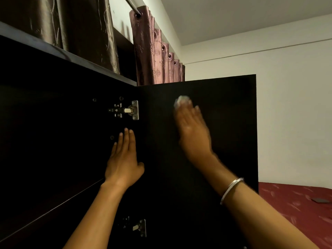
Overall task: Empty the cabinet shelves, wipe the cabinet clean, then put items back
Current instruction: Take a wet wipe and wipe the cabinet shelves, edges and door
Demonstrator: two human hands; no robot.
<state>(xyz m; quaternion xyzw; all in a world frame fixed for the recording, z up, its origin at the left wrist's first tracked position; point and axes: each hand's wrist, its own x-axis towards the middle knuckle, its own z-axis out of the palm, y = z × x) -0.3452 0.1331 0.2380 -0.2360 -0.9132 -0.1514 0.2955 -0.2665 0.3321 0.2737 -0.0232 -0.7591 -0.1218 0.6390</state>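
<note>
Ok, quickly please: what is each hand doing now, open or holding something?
Left hand: open, fingers straight, flat against the dark cabinet near the door hinge.
Right hand: open, pressing a white cloth on the open door's inner face; blurred.

My two bare forearms, no sleeves in view, a thin silver bangle (231, 190) round my right wrist, nothing worn on my left hand (124, 159), no rings visible

Two hands: left hand (124, 164), right hand (193, 131). One pale cloth (181, 101). One open cabinet door (224, 123). Two metal hinges: upper hinge (128, 110), lower hinge (138, 227). Two curtains: dark curtain (71, 29) far left, mauve curtain (154, 51) right of it. One bangle (230, 190). One red bedspread (294, 209), far right.
</note>
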